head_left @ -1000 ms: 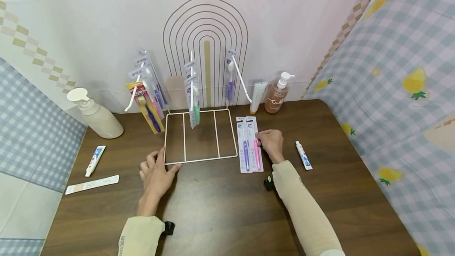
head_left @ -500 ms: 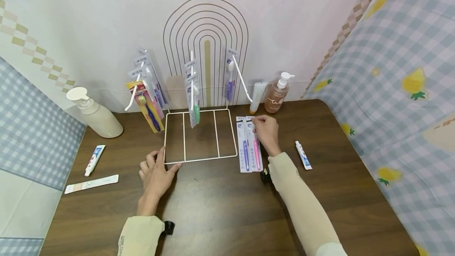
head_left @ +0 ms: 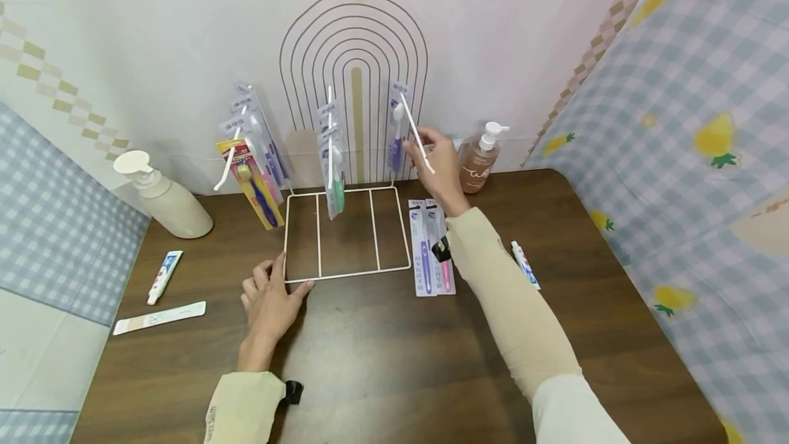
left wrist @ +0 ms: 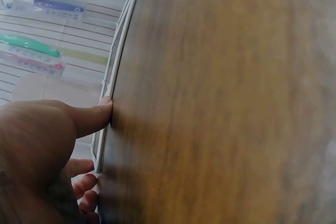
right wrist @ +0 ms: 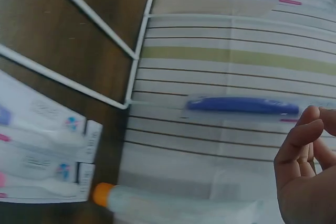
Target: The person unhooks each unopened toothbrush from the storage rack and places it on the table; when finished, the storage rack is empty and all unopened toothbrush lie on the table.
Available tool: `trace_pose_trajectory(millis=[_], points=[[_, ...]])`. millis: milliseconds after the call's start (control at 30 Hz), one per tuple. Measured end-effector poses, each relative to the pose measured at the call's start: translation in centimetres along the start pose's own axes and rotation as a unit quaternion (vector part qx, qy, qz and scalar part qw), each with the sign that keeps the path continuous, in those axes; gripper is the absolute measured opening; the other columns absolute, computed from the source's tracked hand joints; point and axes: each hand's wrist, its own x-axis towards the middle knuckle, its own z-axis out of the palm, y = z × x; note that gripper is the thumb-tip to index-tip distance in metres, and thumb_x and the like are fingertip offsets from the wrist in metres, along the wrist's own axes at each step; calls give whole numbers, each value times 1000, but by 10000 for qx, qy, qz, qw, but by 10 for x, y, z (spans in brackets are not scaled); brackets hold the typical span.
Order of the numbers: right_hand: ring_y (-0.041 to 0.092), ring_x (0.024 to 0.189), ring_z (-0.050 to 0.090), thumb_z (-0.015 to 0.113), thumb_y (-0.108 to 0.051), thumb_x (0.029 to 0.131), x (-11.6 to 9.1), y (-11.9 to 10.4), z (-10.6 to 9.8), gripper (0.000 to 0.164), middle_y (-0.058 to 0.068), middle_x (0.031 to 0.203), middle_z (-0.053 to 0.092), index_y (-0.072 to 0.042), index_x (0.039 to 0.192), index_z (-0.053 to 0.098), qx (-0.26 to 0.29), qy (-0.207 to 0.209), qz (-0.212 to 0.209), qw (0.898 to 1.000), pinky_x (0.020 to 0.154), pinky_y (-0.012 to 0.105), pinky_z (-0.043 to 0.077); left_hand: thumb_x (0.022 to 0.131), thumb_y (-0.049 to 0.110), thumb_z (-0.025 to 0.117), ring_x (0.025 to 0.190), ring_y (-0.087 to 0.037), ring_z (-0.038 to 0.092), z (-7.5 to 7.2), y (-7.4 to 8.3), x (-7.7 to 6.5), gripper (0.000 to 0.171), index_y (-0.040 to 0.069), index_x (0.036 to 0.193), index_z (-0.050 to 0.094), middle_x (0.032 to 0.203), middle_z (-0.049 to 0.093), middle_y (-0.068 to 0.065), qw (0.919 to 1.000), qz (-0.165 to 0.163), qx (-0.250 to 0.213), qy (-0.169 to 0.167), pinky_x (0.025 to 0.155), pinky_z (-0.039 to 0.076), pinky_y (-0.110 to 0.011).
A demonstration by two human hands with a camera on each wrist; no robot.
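My left hand holds the front left corner of a white wire display rack, thumb on the front rail and fingers at the side. My right hand is by the right hook, beside a hanging packaged purple toothbrush. Its thumb and index finger meet at that package's edge in the right wrist view; whether they grip it is unclear. Two packaged toothbrushes lie side by side on the table, one purple and one pink, the pink partly covered by my right wrist.
Packaged toothbrushes hang on the left hook and middle hook. A white pump bottle stands left, an amber one right. A tube with an orange cap is behind my right hand. Small toothpaste tubes and a sachet lie around.
My right hand has left the packaged pink toothbrush on the table and risen up and left to the right hook. The left hand stays at the rack's corner.
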Motion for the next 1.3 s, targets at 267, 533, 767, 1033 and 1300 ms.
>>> trace_pose_trajectory(millis=[267,533,767,1033,1300], points=[[26,72,74,71,-8,113,15,-17,7,23,31,119,80,12,124,76,-281,68,-88,9995,58,12,49,110,42,74,141,-58,29,2,1,2,89,8,180,29,174,30,-32,10000,3,42,-10,113,25,-70],[3,63,64,72,-5,111,14,-20,7,20,31,118,79,12,121,78,-147,224,3,9996,61,19,57,111,41,73,143,-59,27,3,-1,3,89,9,181,28,175,28,-32,10000,-3,-4,-13,115,24,-71],[11,64,64,74,-5,110,12,-20,6,21,21,110,77,10,124,79,72,362,169,9992,58,14,50,110,41,74,142,-59,27,6,-4,2,89,8,180,29,174,29,-33,10000,71,-39,46,114,24,-71],[8,66,68,73,-5,110,13,-15,-6,23,17,105,76,11,125,78,394,420,173,9982,59,14,50,110,41,74,141,-60,27,4,-3,1,89,7,179,30,173,30,-33,9999,96,-31,96,114,24,-71],[10,65,69,71,-6,111,3,-1,-17,22,0,89,73,13,121,77,638,530,273,9962,59,15,51,110,40,74,140,-59,28,2,-2,1,88,7,179,30,172,30,-33,9999,97,3,117,113,25,-71]])
